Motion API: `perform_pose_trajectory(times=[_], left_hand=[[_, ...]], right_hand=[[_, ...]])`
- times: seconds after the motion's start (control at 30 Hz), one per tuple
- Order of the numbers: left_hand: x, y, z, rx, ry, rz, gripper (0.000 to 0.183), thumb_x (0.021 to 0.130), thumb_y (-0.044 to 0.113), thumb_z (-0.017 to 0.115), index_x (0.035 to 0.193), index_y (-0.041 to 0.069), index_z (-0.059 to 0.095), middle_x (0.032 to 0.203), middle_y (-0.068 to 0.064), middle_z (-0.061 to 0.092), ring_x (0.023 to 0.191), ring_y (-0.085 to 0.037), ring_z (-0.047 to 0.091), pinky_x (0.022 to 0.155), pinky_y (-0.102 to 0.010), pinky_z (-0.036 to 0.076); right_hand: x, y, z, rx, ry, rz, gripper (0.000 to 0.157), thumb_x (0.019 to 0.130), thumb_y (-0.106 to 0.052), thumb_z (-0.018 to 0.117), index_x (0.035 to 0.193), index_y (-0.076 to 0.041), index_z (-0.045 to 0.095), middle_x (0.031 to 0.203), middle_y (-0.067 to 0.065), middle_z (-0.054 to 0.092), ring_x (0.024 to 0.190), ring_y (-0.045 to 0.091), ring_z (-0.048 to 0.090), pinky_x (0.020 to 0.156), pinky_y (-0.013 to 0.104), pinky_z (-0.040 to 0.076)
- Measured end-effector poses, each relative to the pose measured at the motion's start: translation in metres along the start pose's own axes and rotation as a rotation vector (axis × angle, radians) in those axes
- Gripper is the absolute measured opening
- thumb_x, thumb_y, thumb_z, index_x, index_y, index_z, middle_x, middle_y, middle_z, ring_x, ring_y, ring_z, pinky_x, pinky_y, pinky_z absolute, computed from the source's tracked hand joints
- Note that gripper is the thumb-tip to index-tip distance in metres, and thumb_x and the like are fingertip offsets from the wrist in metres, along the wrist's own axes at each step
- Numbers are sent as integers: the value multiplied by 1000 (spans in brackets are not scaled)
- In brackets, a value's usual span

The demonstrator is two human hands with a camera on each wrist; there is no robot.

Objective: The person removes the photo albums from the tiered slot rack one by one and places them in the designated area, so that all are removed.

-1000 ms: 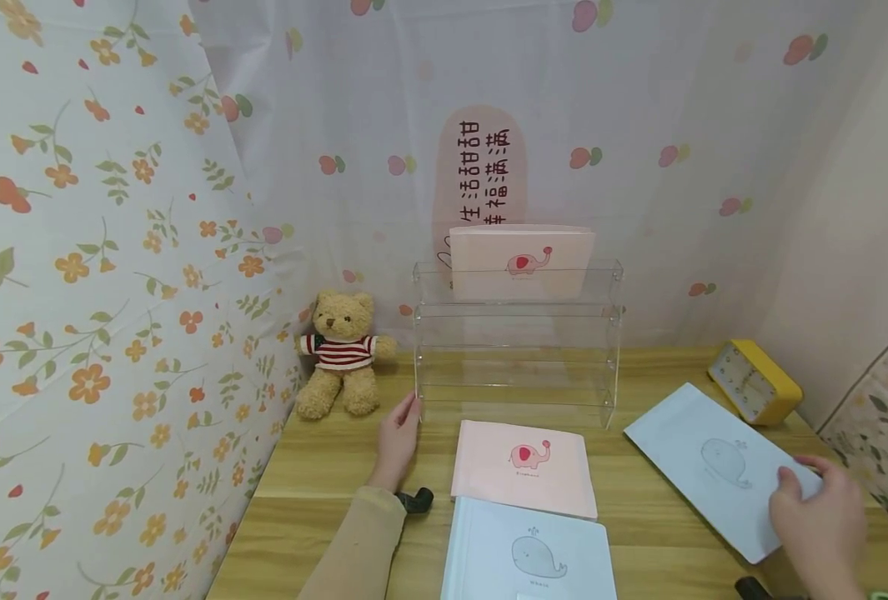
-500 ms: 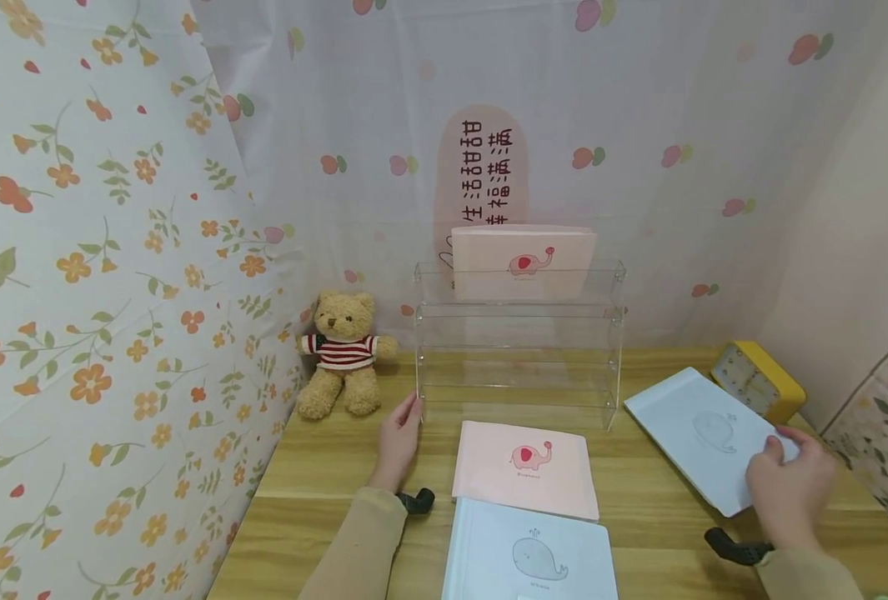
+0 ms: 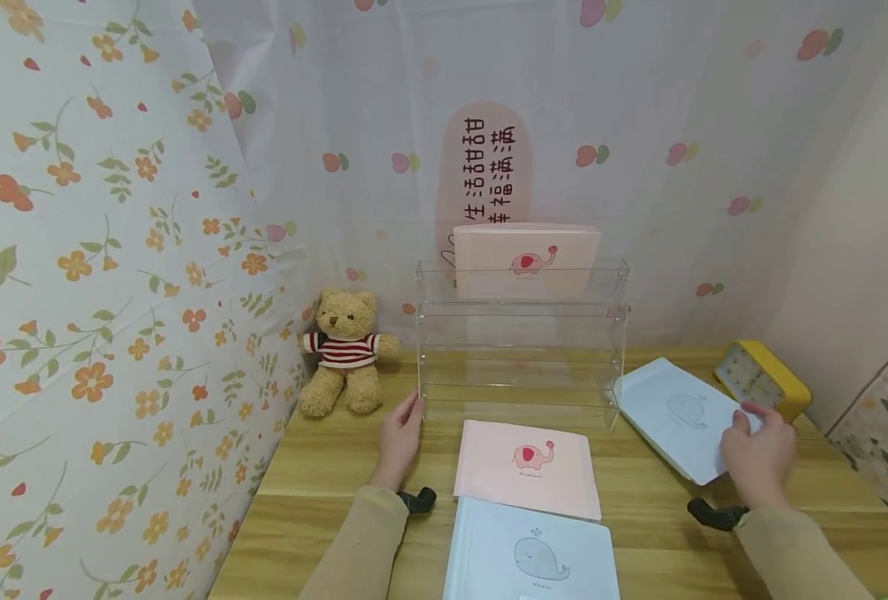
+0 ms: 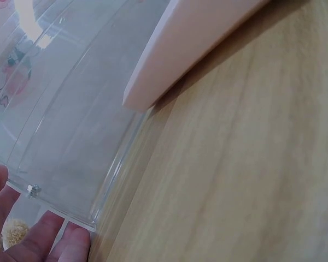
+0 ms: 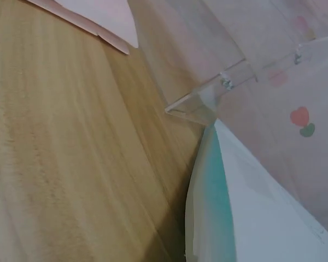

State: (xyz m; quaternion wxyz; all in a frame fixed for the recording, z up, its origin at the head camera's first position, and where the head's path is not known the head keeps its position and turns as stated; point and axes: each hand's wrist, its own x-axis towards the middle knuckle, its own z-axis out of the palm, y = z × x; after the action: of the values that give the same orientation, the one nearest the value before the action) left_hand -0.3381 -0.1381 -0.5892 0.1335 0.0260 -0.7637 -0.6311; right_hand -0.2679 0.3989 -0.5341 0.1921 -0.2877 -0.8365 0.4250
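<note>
My right hand (image 3: 760,454) grips a light-blue whale notebook (image 3: 672,412) near its right end, thumb on the cover. The notebook is tilted, its far left corner right by the lower right side of a clear acrylic display rack (image 3: 519,367). In the right wrist view its page edges (image 5: 210,202) show below the rack's corner; the hand is out of sight there. My left hand (image 3: 400,442) touches the rack's left side panel with fairly straight fingertips (image 4: 75,240). A pink elephant notebook (image 3: 528,262) stands in the rack's top tier.
Before the rack lies another pink elephant notebook (image 3: 522,496), with a second blue whale notebook (image 3: 489,558) nearer to me. A teddy bear (image 3: 344,354) in a striped jumper sits left of the rack. A yellow clock (image 3: 766,375) stands behind the held notebook.
My right hand has moved left and away from me, bringing the blue notebook from beside the clock to the rack's right side. The left hand has stayed at the rack.
</note>
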Motion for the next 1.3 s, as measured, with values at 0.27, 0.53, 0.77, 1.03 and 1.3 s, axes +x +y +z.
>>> perform_pose_trajectory(times=[0.27,0.53,0.77,1.03,1.3], left_hand=[[1,-2,1,-6,4,6,39,111,30,68,145,12,73,147,-14,73,141,-35,67,118,-55,54],[3,-3,1,-24,-4,-2,39,112,29,68,147,11,72,148,-15,72,143,-37,65,119,-56,53],[1,-2,1,-31,-5,-19,40,111,29,68,147,11,72,150,-15,71,145,-37,64,122,-56,51],[-1,-1,1,-21,-5,-5,40,111,31,68,146,11,73,148,-16,71,144,-37,65,121,-56,52],[-1,-1,1,-14,3,-2,40,111,30,69,146,10,73,146,-16,73,141,-36,67,118,-56,54]], right_hand=[[9,1,5,-63,-88,21,59,116,-32,39,160,8,45,165,43,40,152,64,36,123,74,32],[5,10,8,-99,-174,41,68,116,-43,43,161,8,41,166,45,34,153,64,32,124,75,30],[-4,18,9,-192,-230,0,75,114,-48,48,157,13,40,161,48,36,148,67,35,119,75,35],[-11,28,19,-345,-259,-74,74,111,-47,54,152,14,43,150,51,40,134,69,39,110,75,37],[-15,21,19,-461,-263,-137,67,110,-42,53,146,14,45,144,53,43,128,70,40,105,74,34]])
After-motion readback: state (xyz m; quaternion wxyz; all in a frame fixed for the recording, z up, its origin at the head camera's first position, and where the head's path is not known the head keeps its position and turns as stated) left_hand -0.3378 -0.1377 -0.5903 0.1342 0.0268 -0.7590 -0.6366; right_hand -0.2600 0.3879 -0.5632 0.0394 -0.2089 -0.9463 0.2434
